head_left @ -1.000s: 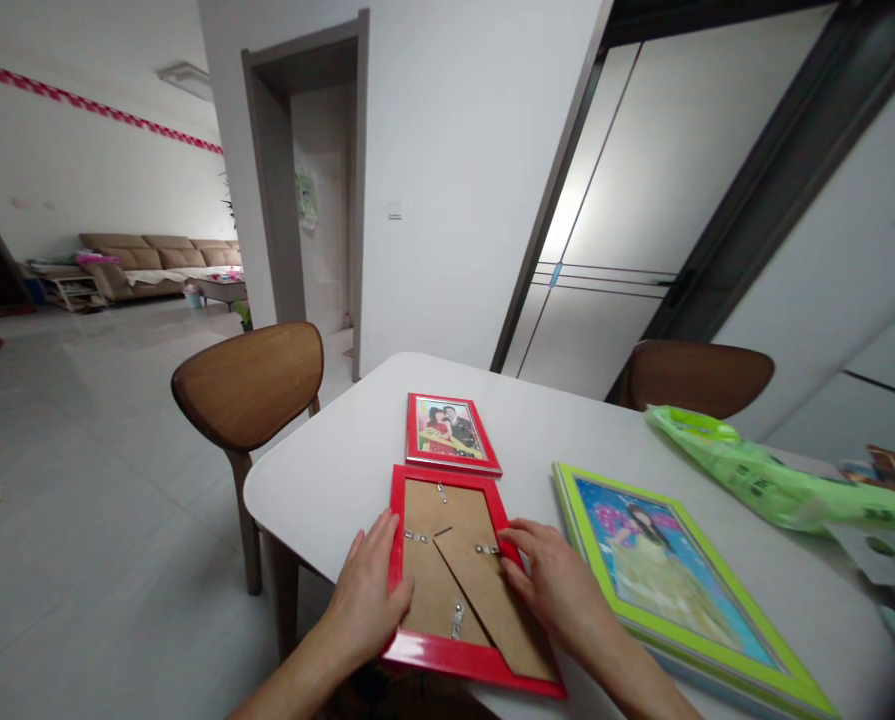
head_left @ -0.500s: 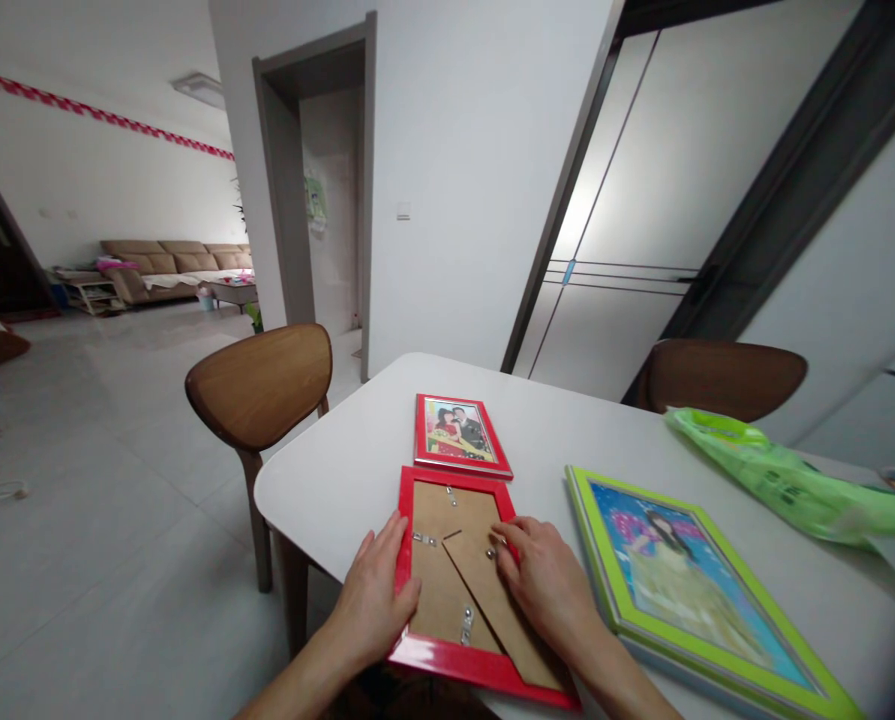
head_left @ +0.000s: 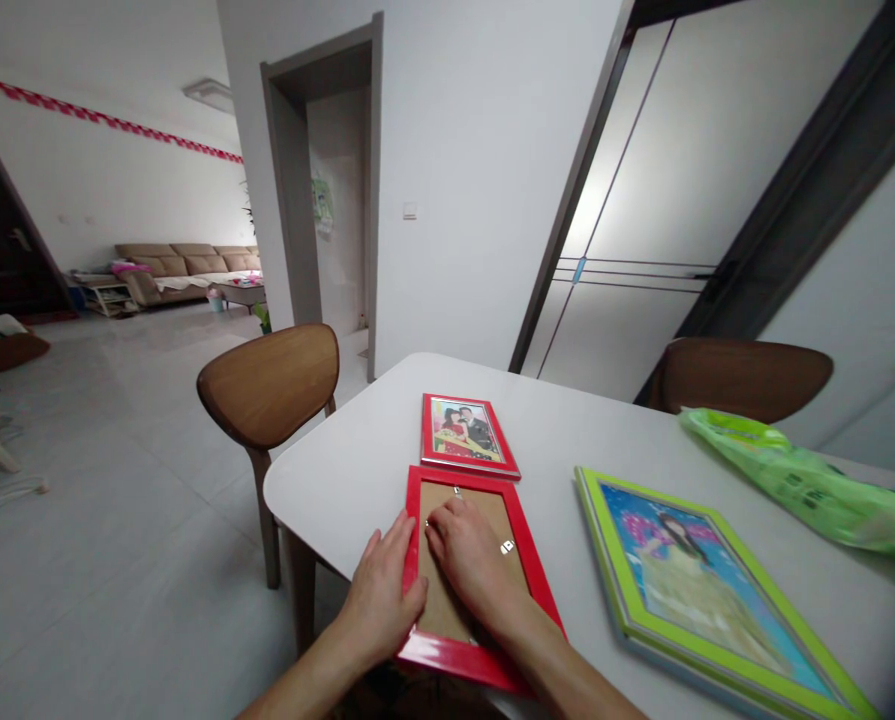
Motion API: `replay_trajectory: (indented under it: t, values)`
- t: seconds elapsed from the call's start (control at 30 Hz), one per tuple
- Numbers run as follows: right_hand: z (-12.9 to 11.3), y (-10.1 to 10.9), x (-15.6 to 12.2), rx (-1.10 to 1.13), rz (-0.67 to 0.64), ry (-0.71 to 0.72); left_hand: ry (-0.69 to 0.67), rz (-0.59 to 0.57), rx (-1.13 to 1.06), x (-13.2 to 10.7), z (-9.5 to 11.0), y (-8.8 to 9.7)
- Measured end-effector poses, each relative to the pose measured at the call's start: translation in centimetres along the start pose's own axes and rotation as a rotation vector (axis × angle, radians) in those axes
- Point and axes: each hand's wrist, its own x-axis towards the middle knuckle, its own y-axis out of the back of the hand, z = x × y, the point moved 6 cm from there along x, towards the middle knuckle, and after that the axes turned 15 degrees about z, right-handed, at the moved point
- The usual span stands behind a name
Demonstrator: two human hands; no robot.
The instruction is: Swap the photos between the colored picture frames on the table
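A red picture frame point(head_left: 538, 575) lies face down at the near table edge, its brown backing board point(head_left: 447, 600) showing. My left hand point(head_left: 384, 590) holds its left side, fingers along the rim and thumb over the inner edge. Across the board reaches my right hand point(head_left: 466, 550), fingertips curled and pinched at the small metal clip on the left; they hide most of it. One metal clip point(head_left: 507, 547) shows on the right, another metal clip point(head_left: 457, 492) at the top. My right hand and forearm cover the stand leg.
A smaller red frame point(head_left: 468, 432) with a couple's picture lies just beyond. To the right are a green frame point(head_left: 621, 590) and a green plastic bag point(head_left: 799, 490) on the white table point(head_left: 349, 480). Wooden chairs stand left point(head_left: 274, 385) and far right point(head_left: 747, 378).
My right hand has moved left across the backing, from the right-hand clip to the left-hand one, uncovering the right clip. My left hand stays on the frame's left side. The view has shifted slightly.
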Motion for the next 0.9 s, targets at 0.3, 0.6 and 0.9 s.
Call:
replay_trajectory:
  t: [0.3,0.6,0.9]
  values:
    - [0.3,4.1,-2.4,0.216,-0.193,0.084,-0.009,0.026,-0.03,-0.2,-0.1,0.0]
    - [0.1,5.4,-5.3,0.271,-0.352,0.08,0.001,0.027,-0.011,0.0,0.0,-0.2]
    - [3.7,3.8,-0.4,0.01,-0.089,-0.043,0.022,0.006,-0.011,0.2,0.4,-0.3]
